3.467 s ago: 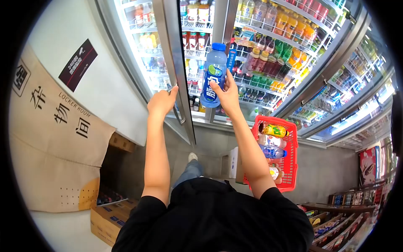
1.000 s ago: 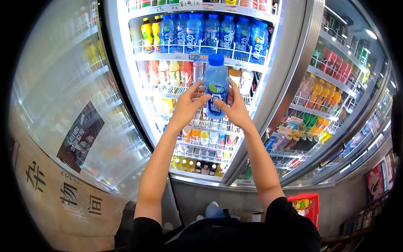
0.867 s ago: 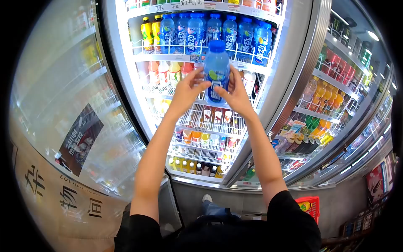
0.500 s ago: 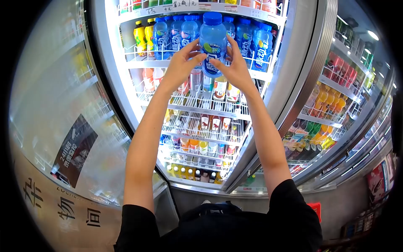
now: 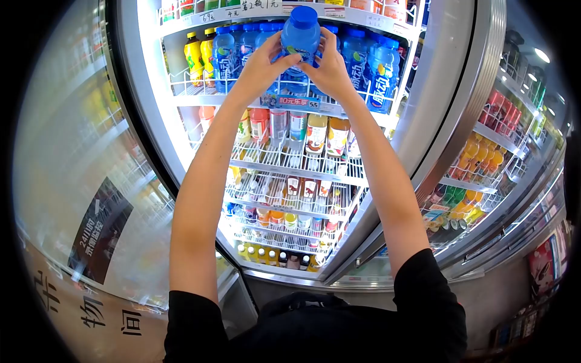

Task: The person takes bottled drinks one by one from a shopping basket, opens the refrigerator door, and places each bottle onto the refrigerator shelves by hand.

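Between my two hands is a blue drink bottle [image 5: 301, 35] with a blue cap, its top tipped toward me. My left hand [image 5: 266, 63] grips its left side and my right hand [image 5: 327, 65] its right side, with both thumbs meeting near the front. The lower part of the bottle is partly hidden by my thumbs. It is at the front of the upper fridge shelf, before a row of similar blue bottles [image 5: 224, 57]. More blue bottles [image 5: 382, 72] stand right of my right hand. Two yellow bottles [image 5: 193, 58] are at the shelf's left end.
A white wire rail and price strip [image 5: 302, 103] edge the shelf. Lower shelves hold cans and juice bottles [image 5: 316, 133]. The glass door [image 5: 72, 151] stands open at left. A metal frame [image 5: 466, 109] divides off another stocked fridge at right.
Both hands have carried the bottle upward in view and toward the shelf. Its cap now leans toward me, and the price strip below shows. The camera view has shifted slightly.
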A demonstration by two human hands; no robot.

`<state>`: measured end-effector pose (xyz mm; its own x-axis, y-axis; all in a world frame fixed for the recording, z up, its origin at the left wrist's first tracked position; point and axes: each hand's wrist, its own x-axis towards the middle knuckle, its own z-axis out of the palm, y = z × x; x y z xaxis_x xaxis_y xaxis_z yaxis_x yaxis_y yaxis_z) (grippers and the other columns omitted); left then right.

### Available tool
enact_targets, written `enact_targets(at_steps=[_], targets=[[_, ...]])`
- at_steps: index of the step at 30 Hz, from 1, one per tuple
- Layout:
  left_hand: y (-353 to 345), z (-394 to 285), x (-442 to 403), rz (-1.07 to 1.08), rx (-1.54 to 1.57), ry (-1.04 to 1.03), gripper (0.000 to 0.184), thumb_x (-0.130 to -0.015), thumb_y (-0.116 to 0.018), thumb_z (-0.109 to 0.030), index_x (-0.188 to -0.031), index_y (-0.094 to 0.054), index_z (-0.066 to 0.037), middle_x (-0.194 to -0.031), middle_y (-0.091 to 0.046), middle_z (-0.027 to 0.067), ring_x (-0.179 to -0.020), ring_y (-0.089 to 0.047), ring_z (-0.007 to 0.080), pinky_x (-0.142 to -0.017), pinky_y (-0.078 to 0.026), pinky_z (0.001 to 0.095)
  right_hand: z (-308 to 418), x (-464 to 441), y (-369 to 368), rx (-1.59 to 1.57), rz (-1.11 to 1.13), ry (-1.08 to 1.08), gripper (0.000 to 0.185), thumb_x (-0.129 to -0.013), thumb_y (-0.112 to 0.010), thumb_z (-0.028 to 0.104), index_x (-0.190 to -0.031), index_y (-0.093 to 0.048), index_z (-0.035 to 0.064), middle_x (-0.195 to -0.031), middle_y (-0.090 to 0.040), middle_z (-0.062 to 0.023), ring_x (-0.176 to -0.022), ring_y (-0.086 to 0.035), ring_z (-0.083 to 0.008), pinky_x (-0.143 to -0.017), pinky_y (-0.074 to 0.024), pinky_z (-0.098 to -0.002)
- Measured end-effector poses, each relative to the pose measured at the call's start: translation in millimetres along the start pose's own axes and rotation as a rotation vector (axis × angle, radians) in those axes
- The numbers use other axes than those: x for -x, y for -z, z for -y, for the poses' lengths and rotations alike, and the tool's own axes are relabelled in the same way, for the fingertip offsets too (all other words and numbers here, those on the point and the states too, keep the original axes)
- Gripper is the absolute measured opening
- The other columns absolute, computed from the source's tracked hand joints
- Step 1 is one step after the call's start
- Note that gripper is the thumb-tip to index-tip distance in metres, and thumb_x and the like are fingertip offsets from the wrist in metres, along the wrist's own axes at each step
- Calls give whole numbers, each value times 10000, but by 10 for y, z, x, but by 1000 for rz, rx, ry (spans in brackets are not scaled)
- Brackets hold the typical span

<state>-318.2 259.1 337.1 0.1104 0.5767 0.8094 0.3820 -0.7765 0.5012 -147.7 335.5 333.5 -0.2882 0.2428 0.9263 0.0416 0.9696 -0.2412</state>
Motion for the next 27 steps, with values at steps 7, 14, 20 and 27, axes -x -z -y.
enact_targets(at_steps=[7,14,20,27], targets=[[-22,323,-185,-68,-60,67,673,-952,-691,-279,-1489,-360,-42,-1322,-596,188,-1242,-568,232,-1068,-412,346,-301,-21,-68,74,18,-29,856,-789,-809,185,-1436,-267,41,-1189,-607,-288,-1089,-631,-431,-918,-516,-455],[-15,447,-340,-145,-168,-15,738,-922,-703,-409,-1492,-375,-76,-1271,-623,192,-1117,-641,258,-940,-509,348,-372,-147,-36,112,58,-96,874,-790,-802,295,-1447,-301,9,-1152,-623,-287,-1023,-662,-412,-881,-532,-430],[50,348,-369,-94,-128,101,716,-940,-692,-397,-1508,-392,-79,-1284,-619,149,-1075,-643,202,-930,-513,307,-234,-366,-125,-267,-113,-71,643,-881,-723,354,-1364,-488,1,-1101,-679,-167,-952,-673,-241,-845,-533,-346],[85,437,-388,-106,-193,106,696,-945,-689,-377,-1488,-419,-33,-1202,-679,163,-1097,-653,195,-924,-523,296,-186,-348,-126,-144,-99,-74,540,-920,-701,299,-1330,-519,-2,-1033,-690,-124,-915,-655,-166,-834,-528,-327]])
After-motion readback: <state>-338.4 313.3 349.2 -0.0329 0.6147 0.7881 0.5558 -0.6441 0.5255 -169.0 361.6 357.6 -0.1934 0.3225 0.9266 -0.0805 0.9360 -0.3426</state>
